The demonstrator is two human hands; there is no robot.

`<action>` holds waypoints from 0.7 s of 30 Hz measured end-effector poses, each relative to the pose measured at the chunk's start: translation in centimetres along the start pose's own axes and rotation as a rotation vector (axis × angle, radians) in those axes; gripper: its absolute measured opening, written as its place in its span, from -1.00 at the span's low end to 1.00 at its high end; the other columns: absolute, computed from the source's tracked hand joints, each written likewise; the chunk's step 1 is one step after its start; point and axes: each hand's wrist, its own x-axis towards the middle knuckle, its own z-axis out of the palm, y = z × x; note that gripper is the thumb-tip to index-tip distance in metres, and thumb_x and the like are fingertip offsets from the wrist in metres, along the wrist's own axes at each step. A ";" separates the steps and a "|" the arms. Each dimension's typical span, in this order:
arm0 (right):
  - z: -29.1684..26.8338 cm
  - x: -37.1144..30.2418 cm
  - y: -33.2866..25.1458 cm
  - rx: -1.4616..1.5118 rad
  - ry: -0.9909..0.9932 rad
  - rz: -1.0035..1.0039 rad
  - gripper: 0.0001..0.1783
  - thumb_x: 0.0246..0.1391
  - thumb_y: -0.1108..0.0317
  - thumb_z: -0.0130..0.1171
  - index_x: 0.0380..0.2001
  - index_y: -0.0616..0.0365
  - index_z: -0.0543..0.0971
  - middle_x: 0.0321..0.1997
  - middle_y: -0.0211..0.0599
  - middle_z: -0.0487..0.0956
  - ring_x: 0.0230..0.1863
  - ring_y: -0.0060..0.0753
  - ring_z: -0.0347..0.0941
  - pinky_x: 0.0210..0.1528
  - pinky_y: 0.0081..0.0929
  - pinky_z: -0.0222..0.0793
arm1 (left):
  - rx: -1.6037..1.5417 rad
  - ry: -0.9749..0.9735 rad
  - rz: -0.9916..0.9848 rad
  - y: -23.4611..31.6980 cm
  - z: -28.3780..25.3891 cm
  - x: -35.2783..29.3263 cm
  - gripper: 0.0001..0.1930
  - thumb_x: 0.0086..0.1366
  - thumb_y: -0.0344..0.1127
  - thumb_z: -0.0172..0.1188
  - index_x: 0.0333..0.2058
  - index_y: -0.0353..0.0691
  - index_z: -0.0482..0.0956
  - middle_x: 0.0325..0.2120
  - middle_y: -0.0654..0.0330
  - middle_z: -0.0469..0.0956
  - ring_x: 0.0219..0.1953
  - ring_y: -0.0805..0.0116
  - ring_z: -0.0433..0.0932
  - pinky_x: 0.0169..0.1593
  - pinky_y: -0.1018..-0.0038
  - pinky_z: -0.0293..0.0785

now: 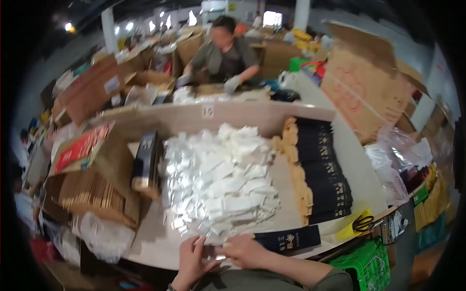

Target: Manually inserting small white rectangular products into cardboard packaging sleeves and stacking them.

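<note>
Both hands at near edge of table point(162, 250), about mid-length. Left hand point(191, 261): fingers partly spread, thumb angled toward right hand. Right hand point(244, 251): fingers curled, back up. Small shiny piece point(216, 253) in the gap between them, blurred; cannot tell if either hand pinches it. Flat black packet point(290, 240) along near edge, just right of right hand; contact unclear. White packets point(235, 186), big loose heap, mid-table, from near the hands back toward the far edge; the left part looks glossy, clear wrap. Row of black packets point(320, 169) with tan ends, overlapping, toward right edge. Yellow holder point(350, 228) with dark-handled scissors point(364, 223) at near right corner; green basket point(365, 267) below that corner. Left side: narrow black box point(147, 157) beside heap, open carton point(119, 169) with brown cardboard pieces point(94, 194) nearer left edge, clear plastic bag point(104, 237) by near left corner. Gloved co-worker point(223, 56) beyond far edge.
</note>
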 end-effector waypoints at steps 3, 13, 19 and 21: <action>-3.3 1.2 -1.4 -0.006 -0.157 0.023 -0.75 -0.09 0.21 0.26 -0.30 -0.01 0.57 -0.26 -0.11 0.49 -0.17 0.00 0.51 -0.18 -0.14 0.46 | 0.138 -0.081 0.166 -3.3 1.0 0.2 -0.47 -0.13 -0.22 0.43 -0.11 -0.17 0.55 -0.32 0.08 0.53 -0.21 0.04 0.53 -0.05 0.11 0.41; -9.7 -4.8 4.8 -0.250 -0.225 0.014 -0.46 -0.16 -0.07 0.39 -0.31 0.19 0.60 -0.19 0.01 0.49 -0.13 0.07 0.43 -0.07 -0.16 0.36 | -0.558 -0.632 -0.096 0.1 0.9 2.6 -0.39 0.14 0.01 0.35 0.02 -0.32 0.47 -0.02 -0.06 0.50 0.02 0.17 0.49 0.09 0.31 0.40; -3.3 -2.3 2.6 -0.341 -0.241 0.110 -0.66 -0.14 0.11 0.33 -0.36 0.12 0.59 -0.22 -0.10 0.49 -0.14 -0.03 0.47 -0.13 -0.20 0.38 | -0.567 -0.791 0.173 4.4 2.4 3.1 -0.50 0.13 -0.22 0.31 -0.02 -0.38 0.43 0.14 -0.11 0.36 0.09 0.09 0.46 0.14 0.30 0.38; -5.2 -1.6 0.6 -0.002 -0.161 0.269 -0.63 0.06 -0.04 0.15 -0.41 0.04 0.63 -0.34 -0.10 0.58 -0.18 -0.11 0.55 -0.22 -0.21 0.47 | -0.552 -0.637 -0.123 2.0 1.2 1.8 -0.57 0.06 -0.14 0.31 -0.18 -0.31 0.48 -0.34 -0.08 0.57 -0.26 -0.02 0.57 -0.12 0.23 0.48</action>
